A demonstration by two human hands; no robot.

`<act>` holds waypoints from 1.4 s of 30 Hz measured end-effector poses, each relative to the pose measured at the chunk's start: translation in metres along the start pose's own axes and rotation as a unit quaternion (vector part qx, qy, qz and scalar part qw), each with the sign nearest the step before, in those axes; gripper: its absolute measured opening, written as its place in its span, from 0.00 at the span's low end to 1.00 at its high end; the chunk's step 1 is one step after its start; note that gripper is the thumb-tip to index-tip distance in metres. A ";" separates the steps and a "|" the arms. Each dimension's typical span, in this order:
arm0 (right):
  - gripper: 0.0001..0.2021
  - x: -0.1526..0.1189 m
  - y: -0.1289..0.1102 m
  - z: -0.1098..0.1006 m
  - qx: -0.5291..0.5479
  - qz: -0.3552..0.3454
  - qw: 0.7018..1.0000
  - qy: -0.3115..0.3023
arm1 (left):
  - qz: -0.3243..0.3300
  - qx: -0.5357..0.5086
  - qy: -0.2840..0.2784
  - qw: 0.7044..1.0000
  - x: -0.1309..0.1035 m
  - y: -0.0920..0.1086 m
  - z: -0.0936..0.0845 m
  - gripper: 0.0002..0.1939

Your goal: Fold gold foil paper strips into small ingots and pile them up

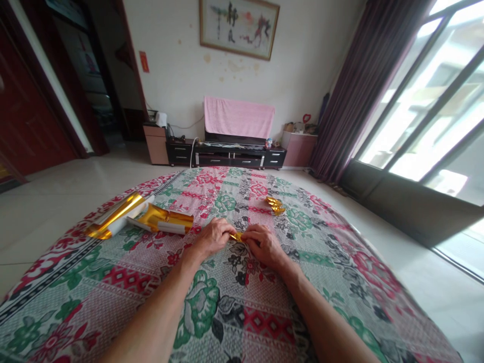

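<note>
Between my two hands, low over the cloth, is a small folded piece of gold foil paper (pixel 237 236). My left hand (pixel 216 236) pinches its left end with closed fingers. On the other end, the fingers of my right hand (pixel 263 243) are closed too, and they hide part of it. Beyond my right hand lies a crumpled or folded gold foil piece (pixel 275 205). Left of my left hand are gold foil sheets with white backing: a curled one (pixel 118 214) and a flatter one (pixel 166 220) close to my wrist.
A flowered cloth (pixel 196 307) in red, green and grey covers the round table. Past it stands a low black TV cabinet (pixel 234 157) under a pink towel (pixel 239 117). A purple curtain (pixel 363 85) and windows are on the right, a red door (pixel 30 111) on the left.
</note>
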State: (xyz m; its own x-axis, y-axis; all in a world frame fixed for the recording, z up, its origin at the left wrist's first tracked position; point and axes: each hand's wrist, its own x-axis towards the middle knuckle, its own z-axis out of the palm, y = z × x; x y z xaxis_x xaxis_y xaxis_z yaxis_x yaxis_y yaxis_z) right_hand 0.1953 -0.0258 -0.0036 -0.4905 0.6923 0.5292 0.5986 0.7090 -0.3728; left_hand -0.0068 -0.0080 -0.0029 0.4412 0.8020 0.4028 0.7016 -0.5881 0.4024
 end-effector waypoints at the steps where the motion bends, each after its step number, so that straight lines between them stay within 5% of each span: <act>1: 0.10 0.000 0.000 0.000 0.002 0.000 1.000 0.001 | 0.001 -0.004 0.004 1.000 -0.001 -0.001 -0.001 0.13; 24: 0.10 0.000 -0.005 -0.002 0.004 0.010 1.000 0.000 | 0.004 -0.030 0.012 0.999 -0.003 -0.001 -0.009 0.13; 30: 0.07 0.000 -0.007 -0.004 0.000 0.006 1.000 0.001 | -0.008 -0.029 0.060 0.998 0.001 0.002 -0.005 0.12; 35: 0.07 -0.001 -0.009 -0.005 -0.004 0.012 1.000 -0.005 | 0.032 0.049 0.027 0.998 0.003 0.011 -0.001 0.10; 42: 0.07 -0.002 -0.007 -0.003 0.011 0.021 1.000 0.003 | 0.011 0.007 0.040 0.999 0.001 0.014 -0.002 0.07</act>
State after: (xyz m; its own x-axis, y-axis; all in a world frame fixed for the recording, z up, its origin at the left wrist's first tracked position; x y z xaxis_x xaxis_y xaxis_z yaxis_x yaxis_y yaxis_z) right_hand 0.1935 -0.0324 0.0002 -0.4622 0.7201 0.5175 0.6046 0.6828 -0.4102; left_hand 0.0028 -0.0155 0.0053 0.4110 0.7772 0.4765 0.6996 -0.6040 0.3817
